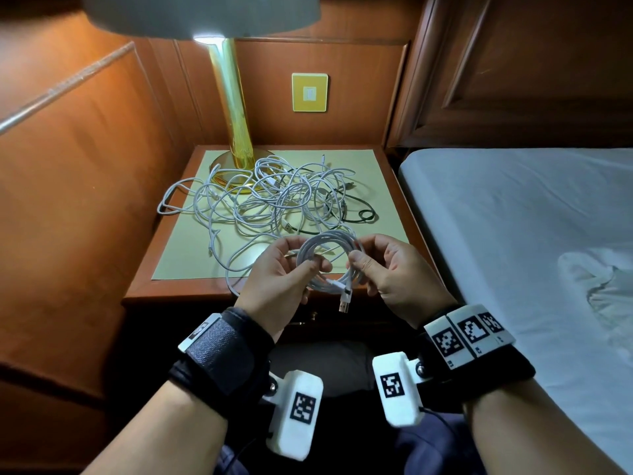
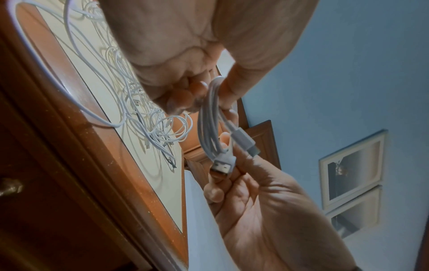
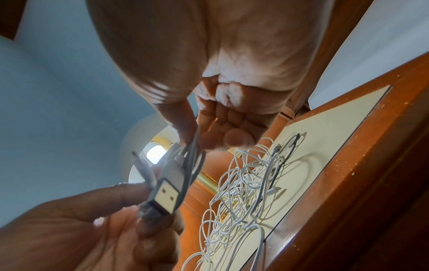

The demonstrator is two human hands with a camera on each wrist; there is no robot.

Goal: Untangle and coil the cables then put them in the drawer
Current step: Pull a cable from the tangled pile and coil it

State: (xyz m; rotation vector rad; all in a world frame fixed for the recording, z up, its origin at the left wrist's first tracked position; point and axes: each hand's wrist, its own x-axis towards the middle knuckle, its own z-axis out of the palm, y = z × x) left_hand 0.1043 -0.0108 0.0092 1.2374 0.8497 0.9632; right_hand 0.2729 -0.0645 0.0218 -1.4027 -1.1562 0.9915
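Note:
A white cable wound into a coil (image 1: pixel 323 258) hangs in the air over the front edge of the nightstand (image 1: pixel 164 289). My left hand (image 1: pixel 308 260) pinches the coil's left side and my right hand (image 1: pixel 359 253) pinches its right side. Its USB plug (image 1: pixel 344 303) dangles below the coil. The left wrist view shows the coil (image 2: pixel 209 119) and the USB plug (image 2: pixel 223 166) between both hands. A tangle of white cables (image 1: pixel 270 197) with one dark cable (image 1: pixel 359 216) lies on the nightstand top. The drawer front (image 1: pixel 325 322) with its knob (image 2: pixel 9 187) sits below.
A brass lamp (image 1: pixel 236 125) stands at the back left of the nightstand, with some cables lying round its base. A bed with a white sheet (image 1: pixel 513 217) adjoins on the right. Wooden panelling closes the left side and the back.

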